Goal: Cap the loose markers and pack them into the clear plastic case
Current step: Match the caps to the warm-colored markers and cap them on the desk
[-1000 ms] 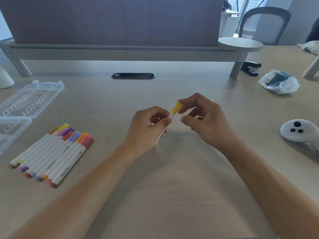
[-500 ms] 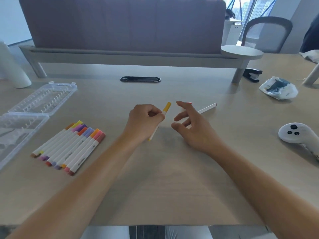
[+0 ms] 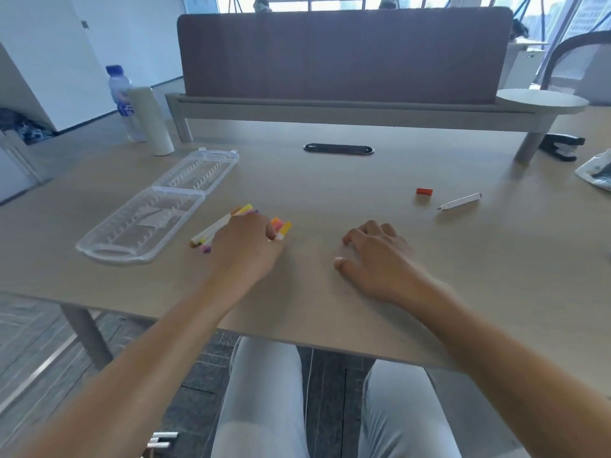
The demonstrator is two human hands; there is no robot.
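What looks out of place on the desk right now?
One marker lies uncapped, tip bare, on the desk's right side, apart from the group under the left hand. Its likely cap, a red cap, sits loose beside it.

Water bottle (image 3: 119, 94) (blue cap); paper roll (image 3: 151, 122); black stapler (image 3: 561, 147).

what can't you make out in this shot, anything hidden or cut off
- Head view: the left hand covers the middle of the capped markers, so their count is unclear.
- The white bag is cut off by the right edge.
- The uncapped marker tip is too small to tell its colour, so a match with the red cap is unsure.
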